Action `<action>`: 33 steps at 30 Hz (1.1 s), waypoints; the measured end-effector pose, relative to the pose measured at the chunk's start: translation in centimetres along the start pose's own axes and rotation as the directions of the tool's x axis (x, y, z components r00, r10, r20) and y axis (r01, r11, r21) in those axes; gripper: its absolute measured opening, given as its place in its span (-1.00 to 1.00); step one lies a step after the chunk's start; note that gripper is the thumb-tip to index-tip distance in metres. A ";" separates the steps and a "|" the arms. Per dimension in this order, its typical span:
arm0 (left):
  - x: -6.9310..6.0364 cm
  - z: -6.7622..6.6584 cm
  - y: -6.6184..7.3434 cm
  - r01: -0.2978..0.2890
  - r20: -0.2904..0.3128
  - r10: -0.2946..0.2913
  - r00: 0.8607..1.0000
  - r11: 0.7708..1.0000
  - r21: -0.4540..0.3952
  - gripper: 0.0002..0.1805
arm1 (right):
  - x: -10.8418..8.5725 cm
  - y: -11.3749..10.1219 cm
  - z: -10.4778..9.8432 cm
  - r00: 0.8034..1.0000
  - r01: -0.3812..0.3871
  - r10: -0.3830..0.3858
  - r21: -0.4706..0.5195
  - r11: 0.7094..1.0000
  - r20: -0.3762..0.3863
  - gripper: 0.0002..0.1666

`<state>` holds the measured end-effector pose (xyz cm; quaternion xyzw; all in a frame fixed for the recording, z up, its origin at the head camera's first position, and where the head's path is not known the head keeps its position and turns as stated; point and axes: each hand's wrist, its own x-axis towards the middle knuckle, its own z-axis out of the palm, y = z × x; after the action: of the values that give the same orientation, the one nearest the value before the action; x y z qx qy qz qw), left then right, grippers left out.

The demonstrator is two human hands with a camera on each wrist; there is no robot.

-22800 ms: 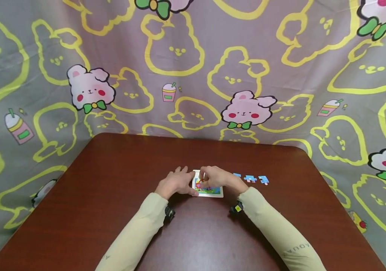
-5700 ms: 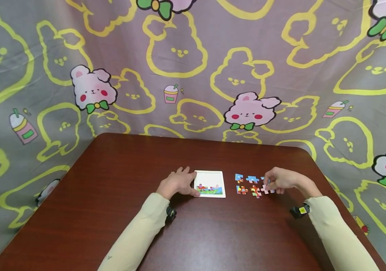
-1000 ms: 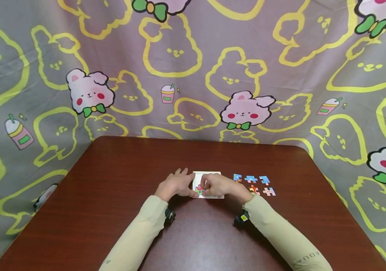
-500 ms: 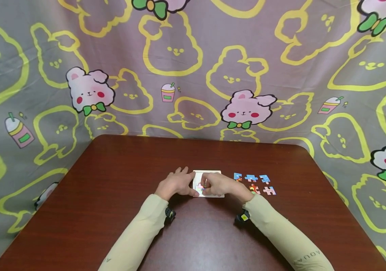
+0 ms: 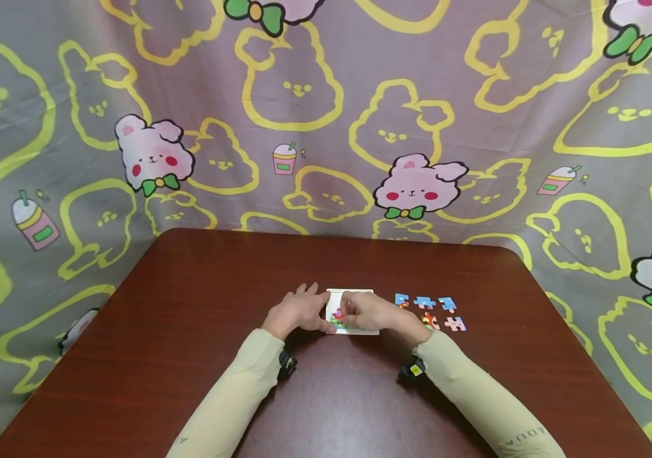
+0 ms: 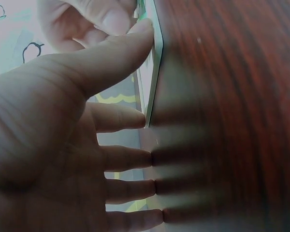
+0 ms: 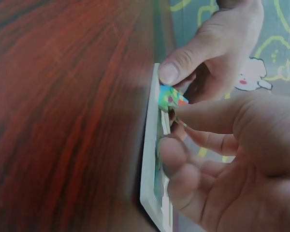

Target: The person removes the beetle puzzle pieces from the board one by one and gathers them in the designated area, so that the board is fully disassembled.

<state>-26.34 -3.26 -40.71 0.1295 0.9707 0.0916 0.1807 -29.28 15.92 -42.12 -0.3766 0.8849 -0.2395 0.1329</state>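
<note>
A flat white puzzle tray (image 5: 351, 291) lies on the table between both hands. My left hand (image 5: 298, 312) rests at its left side, fingers fairly straight; in the left wrist view the thumb lies on the tray's edge and the other fingertips touch down beside it. My right hand (image 5: 368, 310) reaches over the tray and pinches a colourful jigsaw piece (image 7: 170, 96) at the tray's lower left. That piece appears tilted up from the tray bottom in the right wrist view. The right hand hides much of the tray.
To the right of the tray, loose jigsaw pieces lie in two rows, among them a blue piece (image 5: 424, 302) and a pink piece (image 5: 455, 324). My right forearm partly covers the nearer row. The brown table (image 5: 188, 280) meets a patterned curtain (image 5: 314, 76) behind.
Over the longer span, a second row of pieces has appeared right of the tray and fewer stay inside. My right hand has returned from that row to the tray; the left hand has stayed put.
</note>
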 end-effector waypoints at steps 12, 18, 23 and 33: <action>-0.4 0.1 0.2 0.013 -0.008 -0.013 1.000 1.000 -0.029 -0.04 | -1.2 0.7 -2.1 0.999 0.010 -0.017 0.162 0.987 0.039 -0.86; -0.5 0.2 0.5 0.014 -0.002 -0.014 1.000 1.000 -0.025 -0.05 | -3.1 1.5 -3.7 0.995 -0.029 0.005 0.240 0.970 0.099 -0.85; -0.5 0.3 0.5 0.006 0.007 -0.006 1.000 1.000 -0.029 -0.05 | -4.3 2.5 -4.5 0.992 -0.039 0.010 0.233 0.972 0.123 -0.86; -0.5 0.3 0.5 0.003 0.013 -0.002 1.000 1.000 -0.020 -0.05 | -6.4 4.2 -5.5 0.990 -0.056 0.027 0.212 0.976 0.140 -0.91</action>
<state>-25.64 -2.92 -40.76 0.1271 0.9687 0.1003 0.1884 -29.73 24.94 -39.30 -0.3569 0.8502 -0.3050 0.2382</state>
